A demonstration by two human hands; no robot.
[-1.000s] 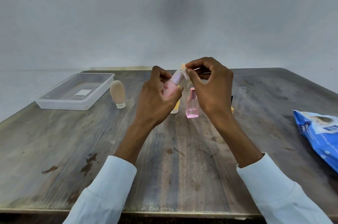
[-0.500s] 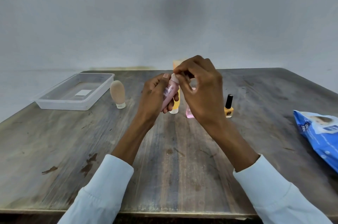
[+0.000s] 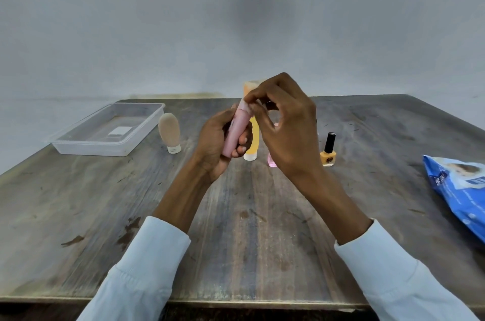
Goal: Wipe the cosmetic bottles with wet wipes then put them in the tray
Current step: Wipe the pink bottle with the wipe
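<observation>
Between both hands, the pink tube [image 3: 235, 134] looks light and slick: left hand [image 3: 219, 145] wraps its body, right hand [image 3: 284, 126] pinches its top.

On the bench [image 3: 78, 215], the tray [image 3: 147, 121] sits far left, with the squat bottle [image 3: 169, 132] just to its right. Held above the middle by the hands, a slim tube [image 3: 237, 132] stands before a tall tube [image 3: 254, 142] and a small flask [image 3: 271, 162]. The polish bottle [image 3: 328, 150] stands right of these, and the wipes pack [image 3: 462, 194] lies at the right edge.
</observation>
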